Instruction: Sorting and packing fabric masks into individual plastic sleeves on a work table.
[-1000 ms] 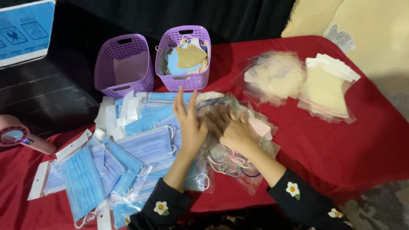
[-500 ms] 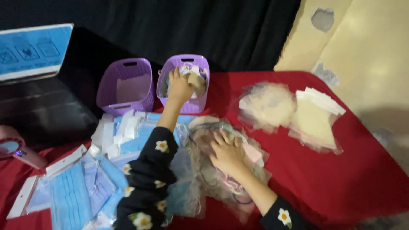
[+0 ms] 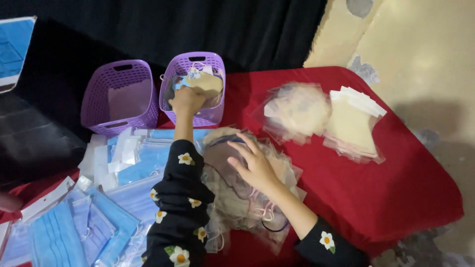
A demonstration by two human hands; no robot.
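My left hand (image 3: 187, 100) reaches into the right purple basket (image 3: 216, 112) and is closed on a packaged mask (image 3: 207, 83) at the top of its contents. My right hand (image 3: 256, 162) lies flat, fingers spread, on a heap of clear-wrapped beige and grey masks (image 3: 237, 198) in front of me on the red tablecloth (image 3: 396, 188). Both arms wear black sleeves with white flowers.
An empty purple basket (image 3: 118, 99) stands left of the filled one. Blue surgical masks in clear packs (image 3: 94, 212) spread over the left. Two piles of cream masks in bags (image 3: 297, 111) (image 3: 354, 123) sit at the right. The table edge drops away at the right.
My left hand left the mask heap and travelled up to the right purple basket with a packaged mask. My right hand stayed on the heap. The view moved closer and shifted.
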